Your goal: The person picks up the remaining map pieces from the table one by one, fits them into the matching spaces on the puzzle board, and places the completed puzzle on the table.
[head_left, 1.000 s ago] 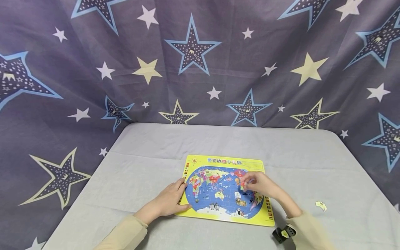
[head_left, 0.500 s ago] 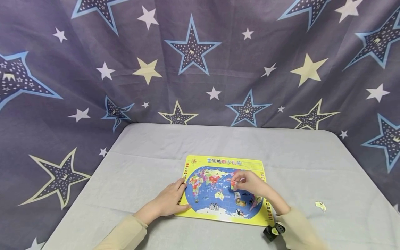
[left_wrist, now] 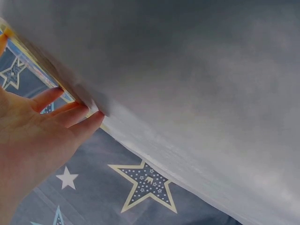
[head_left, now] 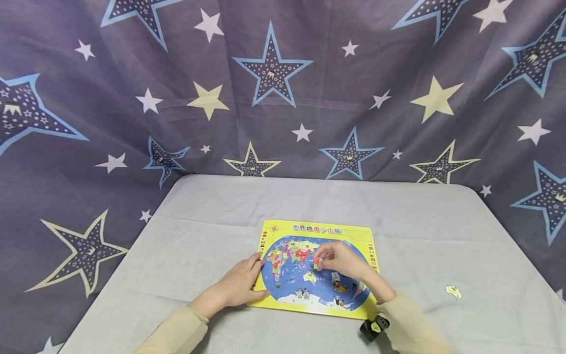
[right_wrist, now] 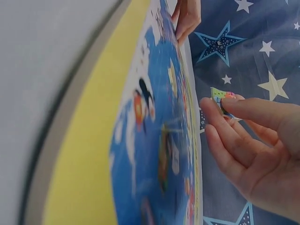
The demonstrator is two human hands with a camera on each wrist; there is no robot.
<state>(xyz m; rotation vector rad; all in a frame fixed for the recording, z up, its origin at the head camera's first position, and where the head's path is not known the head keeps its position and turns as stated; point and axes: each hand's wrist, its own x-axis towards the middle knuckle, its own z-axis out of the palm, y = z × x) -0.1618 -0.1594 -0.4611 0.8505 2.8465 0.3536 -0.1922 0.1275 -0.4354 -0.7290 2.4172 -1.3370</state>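
A yellow-bordered world map puzzle board [head_left: 318,310] lies flat on the grey table. My left hand [head_left: 236,283] rests at its left edge with the fingers extended; in the left wrist view the fingertips [left_wrist: 96,119] touch the board's side. Over the middle of the map, my right hand [head_left: 344,259] pinches a small red and green puzzle piece [head_left: 317,263] between thumb and fingers. The right wrist view shows this puzzle piece [right_wrist: 217,94] held just off the board's surface. Part of the map's right side is hidden beneath the right hand and forearm.
A pale yellow puzzle piece [head_left: 453,292] lies loose on the grey table [head_left: 221,201], right of the board. A black wrist camera [head_left: 373,328] sits at the right cuff. Behind the table hangs a dark star-patterned cloth [head_left: 283,128].
My right hand has moved left across the map with the puzzle piece, from its right part to near the centre. The left hand and the board have stayed put.
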